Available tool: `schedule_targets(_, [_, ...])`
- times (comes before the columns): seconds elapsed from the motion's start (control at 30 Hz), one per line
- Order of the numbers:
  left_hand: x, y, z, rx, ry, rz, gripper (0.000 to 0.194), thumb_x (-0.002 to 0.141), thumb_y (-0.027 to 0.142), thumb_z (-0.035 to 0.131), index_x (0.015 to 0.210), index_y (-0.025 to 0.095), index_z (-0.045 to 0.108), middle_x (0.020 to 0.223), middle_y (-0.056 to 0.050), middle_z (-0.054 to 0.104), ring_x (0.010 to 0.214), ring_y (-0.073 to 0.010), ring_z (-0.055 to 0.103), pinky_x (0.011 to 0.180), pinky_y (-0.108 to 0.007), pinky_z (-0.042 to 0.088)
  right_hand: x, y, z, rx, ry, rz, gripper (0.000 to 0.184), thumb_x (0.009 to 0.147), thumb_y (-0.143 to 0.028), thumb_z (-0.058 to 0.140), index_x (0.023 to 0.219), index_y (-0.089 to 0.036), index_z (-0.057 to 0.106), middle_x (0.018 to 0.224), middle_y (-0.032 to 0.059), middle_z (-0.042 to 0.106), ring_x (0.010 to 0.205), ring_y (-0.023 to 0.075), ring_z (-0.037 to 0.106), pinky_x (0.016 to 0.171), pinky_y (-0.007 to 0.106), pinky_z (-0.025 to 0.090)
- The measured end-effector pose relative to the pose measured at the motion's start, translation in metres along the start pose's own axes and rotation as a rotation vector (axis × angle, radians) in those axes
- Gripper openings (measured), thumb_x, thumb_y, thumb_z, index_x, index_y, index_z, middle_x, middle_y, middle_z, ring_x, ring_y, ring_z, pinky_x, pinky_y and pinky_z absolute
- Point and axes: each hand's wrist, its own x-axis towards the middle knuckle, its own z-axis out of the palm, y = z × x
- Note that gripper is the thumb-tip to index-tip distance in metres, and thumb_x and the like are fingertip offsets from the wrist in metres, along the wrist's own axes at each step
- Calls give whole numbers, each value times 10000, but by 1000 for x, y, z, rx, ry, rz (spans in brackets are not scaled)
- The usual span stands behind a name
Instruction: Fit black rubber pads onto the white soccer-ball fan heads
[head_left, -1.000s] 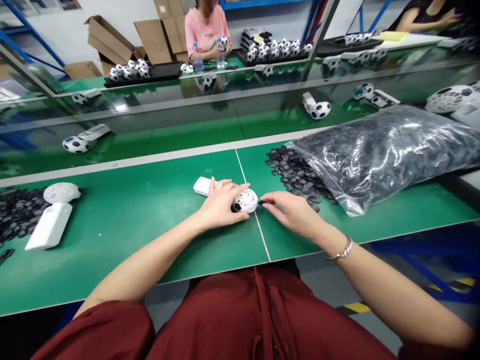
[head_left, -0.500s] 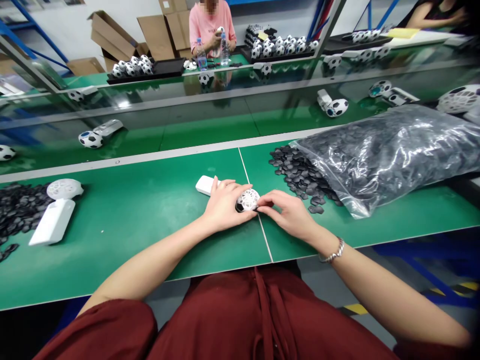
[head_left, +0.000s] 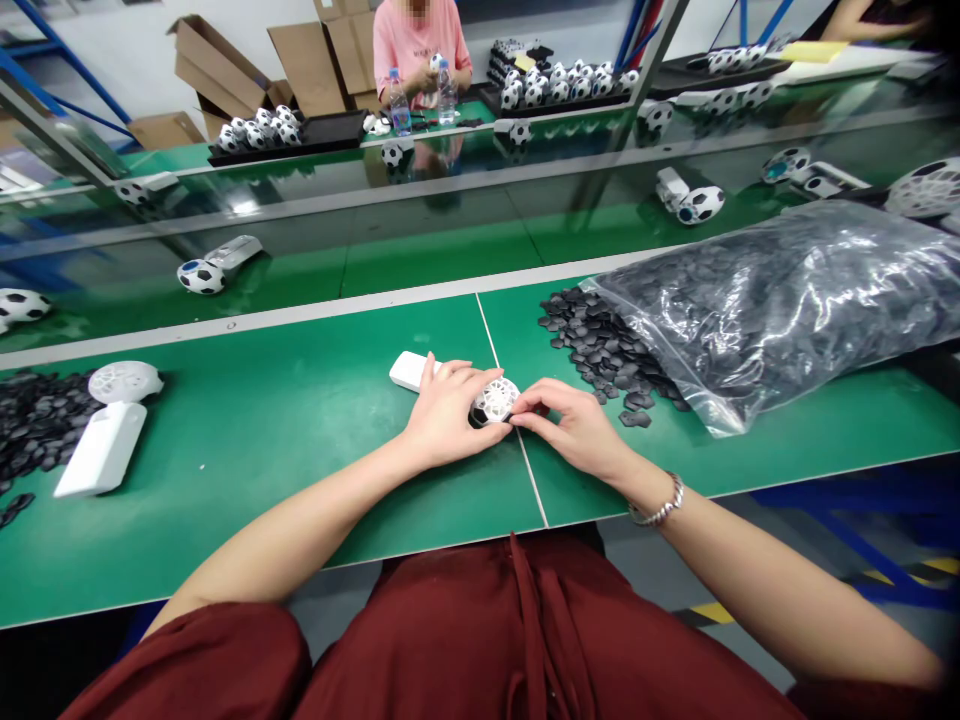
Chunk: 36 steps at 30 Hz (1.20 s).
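Left hand [head_left: 444,412] clamps white fan [head_left: 495,400] flat on desk [head_left: 262,440] near centre seam; right hand [head_left: 577,428] pinches at fan rim, likely pressing black piece in; next likely needs another from black pieces [head_left: 600,350], well seated.

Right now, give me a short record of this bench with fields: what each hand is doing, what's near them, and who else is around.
left hand: left hand cups the white football-patterned fan head, its white handle sticking out behind on the green bench mat
right hand: right hand pinches at the fan head's right edge with its fingers
right of hands: loose pile of small black plastic pieces spilling from a clear plastic bag
far left: second white fan beside more black pieces
others: person in a pink shirt seated across the line
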Motion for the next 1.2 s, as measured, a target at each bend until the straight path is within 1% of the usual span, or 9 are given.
schedule_targets(0.23, [3, 1, 1, 3, 44, -10, 544, 681, 450, 622, 1167, 224, 531, 1069, -36, 615, 1086, -258, 460, 1081, -527, 111, 7, 8, 8, 180, -5, 164, 159, 760, -287, 635, 833, -197, 526, 865, 27, 517, 663, 131, 556, 559, 264, 496])
schedule_targets(0.33, [5, -2, 1, -12, 51, 1, 521, 684, 431, 622, 1153, 221, 535, 1060, -29, 621, 1071, -250, 467, 1082, -505, 135, 9, 11, 10, 143, 12, 167, 168, 763, -295, 623, 829, -197, 504, 873, 23, 514, 641, 120, 553, 556, 259, 495])
schedule_targets(0.47, [6, -10, 0, -23, 7, 55, 555, 684, 476, 629, 1167, 227, 520, 1098, -47, 595, 1091, -258, 460, 1082, -523, 121, -5, 22, -15, -121, 50, 140, 111, 800, -293, 593, 814, -191, 550, 805, 23, 575, 652, 136, 549, 635, 283, 482])
schedule_targets(0.63, [12, -15, -8, -63, -55, 115, 596, 675, 535, 645, 1170, 227, 523, 1146, -58, 590, 1174, -288, 415, 1082, -554, 69, -30, 45, -53, -608, 81, 274, 99, 785, -252, 612, 844, -174, 621, 808, 56, 619, 701, 195, 587, 670, 339, 489])
schedule_targets(0.77, [13, -13, -18, -144, -277, 136, 598, 737, 364, 628, 1288, 265, 418, 1333, -39, 470, 1352, -323, 144, 1054, -624, 32, -34, 52, -59, -759, 3, 160, 137, 840, -240, 536, 865, -172, 652, 858, 80, 642, 817, 237, 596, 729, 363, 494])
schedule_targets(0.87, [8, -9, -15, -221, -271, 65, 645, 734, 349, 633, 1317, 234, 384, 1387, -58, 401, 1372, -320, 29, 1060, -613, 102, -34, 53, -62, -816, -75, 66, 185, 867, -233, 492, 911, -160, 657, 901, 91, 642, 830, 236, 589, 736, 355, 492])
schedule_targets(0.97, [6, -6, -8, -280, -183, 91, 598, 717, 345, 655, 1252, 172, 455, 1311, -93, 480, 1378, -283, 36, 1103, -519, 137, -35, 56, -68, -875, -161, -29, 228, 882, -188, 448, 989, -120, 638, 918, 106, 636, 815, 233, 584, 712, 342, 490])
schedule_targets(1.07, [7, -8, -9, -333, -238, 183, 521, 710, 237, 635, 1205, 172, 486, 1273, -82, 509, 1379, -255, 73, 1116, -461, 163, -33, 56, -70, -936, -204, -116, 261, 890, -160, 402, 1014, -89, 620, 903, 131, 631, 811, 253, 569, 715, 378, 476])
schedule_targets(1.2, [10, -12, -16, -383, -305, 233, 534, 662, 134, 593, 1184, 174, 487, 1288, -75, 490, 1379, -259, 77, 1113, -444, 189, -28, 40, -56, -702, -131, -142, 244, 906, -179, 386, 1017, -117, 595, 916, 126, 619, 841, 229, 560, 758, 380, 473])
